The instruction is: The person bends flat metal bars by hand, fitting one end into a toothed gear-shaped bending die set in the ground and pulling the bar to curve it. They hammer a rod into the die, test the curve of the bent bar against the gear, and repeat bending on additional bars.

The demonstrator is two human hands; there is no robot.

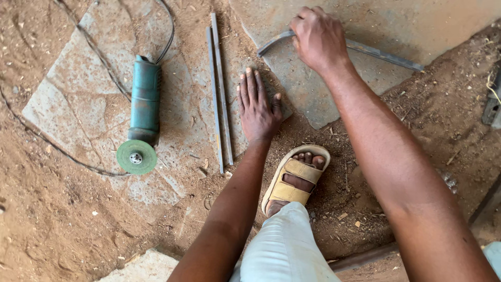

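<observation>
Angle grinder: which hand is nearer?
Left. The left hand rests flat on the ground, right of the two metal strips that lie between it and the grinder. The right hand is farther right, gripping a bent metal bar.

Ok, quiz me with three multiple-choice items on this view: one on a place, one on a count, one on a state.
1. Where does the angle grinder lie?
A. left of the two bars
B. beside the sandal
C. under the right hand

2. How many straight metal bars lie side by side?
A. one
B. two
C. four

3. What is the right hand doing?
A. hanging free
B. gripping the bent metal strip
C. pressing the grinder

Answers: 1 A, it rests on the stone slab left of them. 2 B, a pair shows. 3 B, fingers curl over it; the left hand lies flat.
</observation>
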